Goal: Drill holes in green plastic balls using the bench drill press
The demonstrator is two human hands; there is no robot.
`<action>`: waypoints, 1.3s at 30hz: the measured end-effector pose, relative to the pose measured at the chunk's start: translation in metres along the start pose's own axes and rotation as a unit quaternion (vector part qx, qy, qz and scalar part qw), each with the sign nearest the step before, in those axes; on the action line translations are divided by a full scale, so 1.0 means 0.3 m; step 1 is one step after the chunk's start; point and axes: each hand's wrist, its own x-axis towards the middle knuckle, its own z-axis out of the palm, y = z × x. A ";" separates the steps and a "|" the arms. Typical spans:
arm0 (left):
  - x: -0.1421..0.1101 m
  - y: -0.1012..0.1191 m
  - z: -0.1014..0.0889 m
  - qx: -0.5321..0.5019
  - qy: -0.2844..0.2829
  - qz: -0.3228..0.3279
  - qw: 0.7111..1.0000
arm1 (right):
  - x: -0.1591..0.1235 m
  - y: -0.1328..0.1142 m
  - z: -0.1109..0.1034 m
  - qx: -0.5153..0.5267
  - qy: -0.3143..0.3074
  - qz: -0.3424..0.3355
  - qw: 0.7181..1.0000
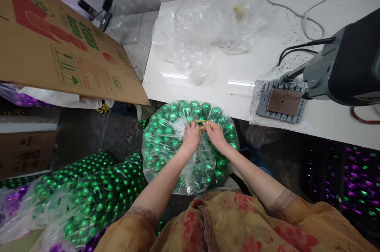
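Note:
A big clear plastic bag (160, 153) full of shiny green balls stands upright in front of me, its top bunched together in the middle. My left hand (192, 135) is closed around the gathered neck of the bag. Right beside it, my right hand (216, 136) pinches a thin yellow band (202, 121), which loops across between both hands at the neck. Whether the band passes all the way round the plastic is hidden by my fingers.
Beyond the bag is a white table (219, 93) with crumpled clear plastic bags (204, 22). At right stands a dark machine (350, 62) over a grey plate (264, 103). A cardboard box (97, 58) juts in at left. More bagged green balls (97, 196) lie lower left.

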 end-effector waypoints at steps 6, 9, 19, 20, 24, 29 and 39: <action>-0.010 -0.055 -0.031 -0.046 -0.021 0.100 0.994 | 0.063 0.031 -0.037 0.141 -0.041 0.107 0.983; -0.009 -0.081 -0.047 -0.056 -0.044 0.149 0.986 | 0.083 0.035 -0.043 0.226 -0.051 0.147 0.962; 0.028 -0.055 -0.022 -0.104 -0.065 0.092 0.988 | 0.128 0.047 -0.026 0.322 -0.045 0.182 0.928; 0.032 -0.055 -0.020 -0.131 -0.059 0.090 0.986 | 0.129 0.054 -0.026 0.327 -0.036 0.179 0.927; 0.023 -0.086 -0.036 -0.298 -0.042 0.068 0.951 | 0.110 0.068 -0.027 0.334 -0.021 0.168 0.927; -0.002 -0.129 -0.063 -0.460 -0.039 -0.007 0.887 | 0.026 0.042 -0.058 0.308 -0.066 0.144 0.938; -0.022 -0.160 -0.094 -0.359 -0.037 0.073 0.930 | -0.032 0.020 -0.255 0.010 0.028 0.020 0.999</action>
